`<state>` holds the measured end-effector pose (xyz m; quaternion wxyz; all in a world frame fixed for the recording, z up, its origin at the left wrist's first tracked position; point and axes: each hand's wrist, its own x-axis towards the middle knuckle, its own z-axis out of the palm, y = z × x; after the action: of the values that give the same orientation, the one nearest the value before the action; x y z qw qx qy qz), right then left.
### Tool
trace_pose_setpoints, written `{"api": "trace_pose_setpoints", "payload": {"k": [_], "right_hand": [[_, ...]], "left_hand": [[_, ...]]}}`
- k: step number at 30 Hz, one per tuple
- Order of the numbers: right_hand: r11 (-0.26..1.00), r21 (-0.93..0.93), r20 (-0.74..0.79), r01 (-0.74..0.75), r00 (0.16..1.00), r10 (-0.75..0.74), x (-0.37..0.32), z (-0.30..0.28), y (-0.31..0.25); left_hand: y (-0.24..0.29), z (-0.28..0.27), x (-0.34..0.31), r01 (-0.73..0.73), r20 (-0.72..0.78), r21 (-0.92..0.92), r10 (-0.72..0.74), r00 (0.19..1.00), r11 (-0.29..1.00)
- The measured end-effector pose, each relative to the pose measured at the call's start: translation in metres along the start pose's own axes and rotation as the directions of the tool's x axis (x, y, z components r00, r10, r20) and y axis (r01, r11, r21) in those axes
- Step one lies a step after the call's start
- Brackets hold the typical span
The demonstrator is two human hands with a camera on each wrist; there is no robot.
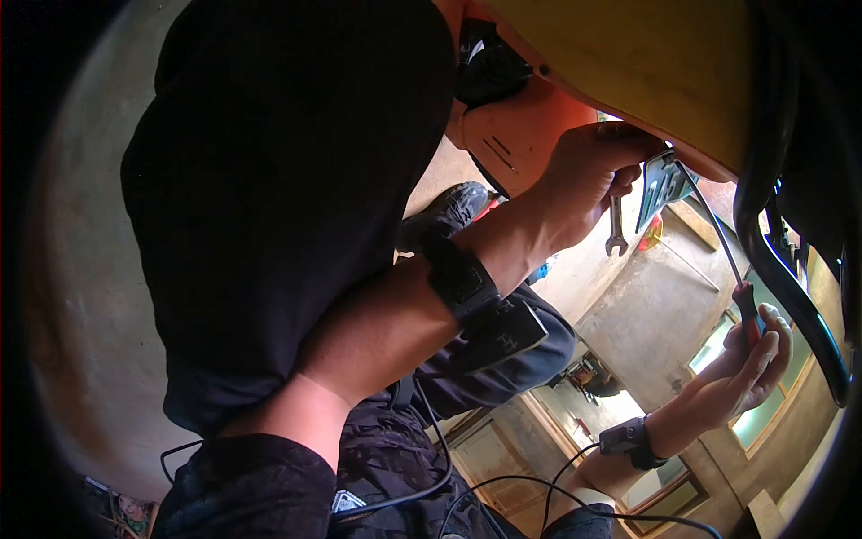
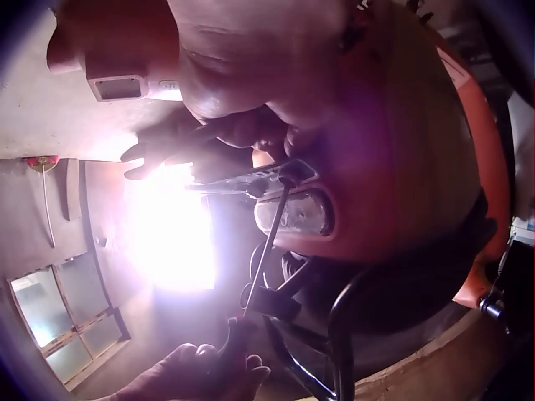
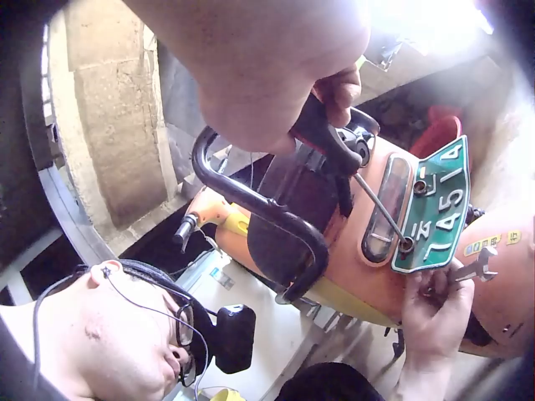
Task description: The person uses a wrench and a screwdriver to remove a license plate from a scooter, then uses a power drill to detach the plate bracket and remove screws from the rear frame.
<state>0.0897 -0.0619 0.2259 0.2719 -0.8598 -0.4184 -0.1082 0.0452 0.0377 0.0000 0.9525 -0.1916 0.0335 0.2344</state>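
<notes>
A green licence plate (image 3: pixel 443 200) is fixed at the rear of an orange vehicle. My right hand (image 1: pixel 741 373) grips the handle of a screwdriver (image 3: pixel 380 205), whose tip meets a bolt on the plate. In the left wrist view the shaft of this screwdriver (image 2: pixel 266 251) slants up to the plate beside a clear lamp (image 2: pixel 294 214). My left hand (image 1: pixel 579 184) is at the plate's edge, fingers curled round a wrench (image 1: pixel 616 229); the wrench's open end (image 3: pixel 478 267) sticks out past them. What its fingertips touch behind the plate is hidden.
A black tubular rail (image 3: pixel 259 200) curves round the seat beside my right hand. The orange body (image 1: pixel 521 135) surrounds the left hand's work. A person's head with glasses (image 3: pixel 125 334) is low in the right wrist view. Cables (image 1: pixel 503 481) hang across my lap.
</notes>
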Motion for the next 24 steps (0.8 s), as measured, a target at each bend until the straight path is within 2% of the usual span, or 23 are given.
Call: {"api": "trace_pose_setpoints", "payload": {"k": [8, 10, 13, 17, 24], "right_hand": [[1.0, 0.002, -0.023, -0.021, 1.0, 0.021, 0.0002, 0.0015, 0.0], [1.0, 0.011, -0.028, -0.028, 0.999, 0.029, 0.0001, 0.0018, 0.0], [0.999, 0.017, -0.024, -0.029, 0.999, 0.03, -0.0001, 0.0018, 0.0002], [1.0, 0.012, -0.019, -0.026, 0.999, 0.026, -0.0008, 0.0019, 0.0005], [0.999, 0.032, -0.036, -0.022, 0.999, 0.023, -0.0017, 0.0046, 0.0003]], "left_hand": [[-0.0036, 0.0018, 0.0018, -0.01, -0.072, -0.001, 0.01, 0.997, 1.0], [-0.0039, 0.003, 0.0011, 0.009, -0.052, -0.084, -0.013, 0.999, 0.996], [-0.0014, -0.0004, 0.0034, 0.028, 0.018, -0.083, -0.027, 0.999, 0.996], [0.0006, -0.001, 0.0029, 0.023, -0.005, -0.044, -0.024, 1.0, 0.999], [0.0034, 0.0015, 0.0007, 0.032, 0.027, -0.083, -0.03, 0.999, 0.996]]}}
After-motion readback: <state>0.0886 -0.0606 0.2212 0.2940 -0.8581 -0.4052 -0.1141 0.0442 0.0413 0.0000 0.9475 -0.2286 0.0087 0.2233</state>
